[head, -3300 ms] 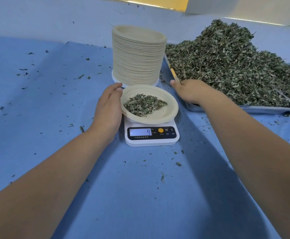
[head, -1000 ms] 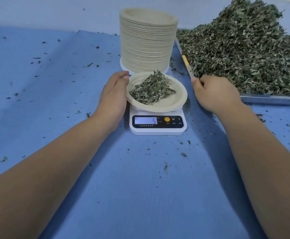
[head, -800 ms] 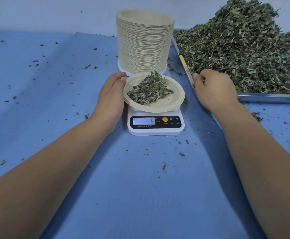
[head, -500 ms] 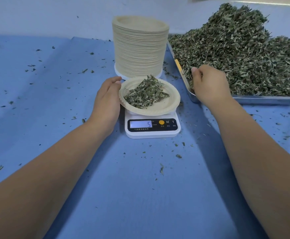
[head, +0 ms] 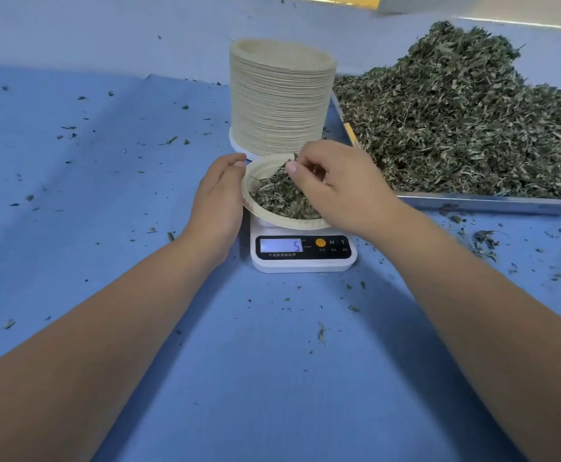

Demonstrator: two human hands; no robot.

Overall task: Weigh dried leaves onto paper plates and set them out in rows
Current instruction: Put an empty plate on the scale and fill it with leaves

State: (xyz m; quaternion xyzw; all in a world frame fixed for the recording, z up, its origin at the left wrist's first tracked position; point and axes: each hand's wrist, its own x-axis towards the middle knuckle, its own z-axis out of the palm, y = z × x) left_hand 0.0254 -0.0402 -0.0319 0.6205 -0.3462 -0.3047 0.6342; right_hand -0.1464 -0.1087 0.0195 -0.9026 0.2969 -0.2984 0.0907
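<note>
A paper plate [head: 256, 168] with a small heap of dried leaves [head: 277, 198] sits on a white kitchen scale [head: 302, 251] whose display reads 5. My left hand [head: 217, 203] rests against the plate's left rim, fingers together and curved. My right hand [head: 337, 185] hovers over the plate, thumb and fingers pinched on a few dried leaves. It hides the plate's right half. Behind the scale rises a tall stack of paper plates [head: 282, 98].
A metal tray [head: 492, 203] at the right holds a big mound of dried leaves [head: 465, 121]. Leaf crumbs are scattered over the blue cloth [head: 106, 181], with a small clump [head: 484, 243] in front of the tray.
My right hand has moved left from the tray's edge to above the plate, carrying a pinch of leaves. The left hand stays at the plate's rim; the display still reads 5.
</note>
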